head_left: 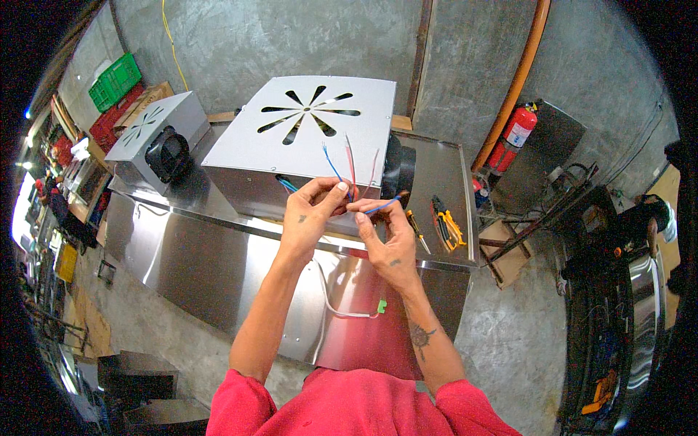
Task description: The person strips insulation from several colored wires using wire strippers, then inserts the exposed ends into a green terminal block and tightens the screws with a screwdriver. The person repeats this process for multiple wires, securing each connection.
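Note:
Just in front of the large grey metal box (pixel 240 134) I hold several thin wires up with both hands. My left hand (pixel 309 218) pinches the wires between thumb and fingertips; a blue and a red wire (pixel 350 161) stick up from there. The fingers of my right hand (pixel 391 243) are closed on a blue wire (pixel 382 206) beside it. More blue wires (pixel 286 183) come out of a hole in the box's front side. Petal-shaped slots form a ring in the box's top. How the wire ends meet between my fingertips is too small to tell.
On the steel table (pixel 182 240) lie a screwdriver (pixel 417 231) and yellow-handled pliers (pixel 449 227) at right. A smaller slotted box (pixel 156 142) with a black round fitting stands at left. A white cord (pixel 329 299) hangs down in front. A red fire extinguisher (pixel 511 138) stands by the wall.

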Available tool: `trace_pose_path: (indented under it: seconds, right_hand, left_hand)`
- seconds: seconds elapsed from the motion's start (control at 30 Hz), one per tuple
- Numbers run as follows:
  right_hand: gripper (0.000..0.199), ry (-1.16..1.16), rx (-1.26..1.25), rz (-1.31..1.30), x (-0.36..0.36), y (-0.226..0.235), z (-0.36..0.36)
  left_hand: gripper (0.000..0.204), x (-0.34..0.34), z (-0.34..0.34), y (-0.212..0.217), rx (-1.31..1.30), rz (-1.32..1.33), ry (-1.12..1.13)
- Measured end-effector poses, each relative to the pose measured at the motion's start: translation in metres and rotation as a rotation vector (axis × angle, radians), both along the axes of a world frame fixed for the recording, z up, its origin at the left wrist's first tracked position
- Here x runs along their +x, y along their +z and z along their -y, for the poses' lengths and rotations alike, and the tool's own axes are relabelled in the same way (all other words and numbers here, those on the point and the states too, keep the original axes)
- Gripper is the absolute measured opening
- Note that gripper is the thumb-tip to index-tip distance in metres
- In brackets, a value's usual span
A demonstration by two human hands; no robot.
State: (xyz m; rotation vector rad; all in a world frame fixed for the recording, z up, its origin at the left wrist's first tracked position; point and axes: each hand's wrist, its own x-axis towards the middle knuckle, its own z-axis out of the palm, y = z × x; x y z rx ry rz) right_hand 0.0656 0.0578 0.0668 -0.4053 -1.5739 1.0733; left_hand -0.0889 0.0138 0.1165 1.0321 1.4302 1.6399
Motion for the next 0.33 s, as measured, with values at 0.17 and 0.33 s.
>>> trace_pose_path:
  seconds: [0.17, 0.33]
  right_hand:
    - [0.018, -0.010, -0.187, 0.021, 0.001, 0.012, -0.003]
    - [0.023, -0.050, -0.190, 0.075, 0.002, 0.006, -0.009]
  left_hand:
    - [0.024, 0.006, 0.004, -0.001, 0.033, -0.030, 0.029]
    - [0.026, 0.003, 0.008, -0.012, 0.104, -0.144, 0.004]
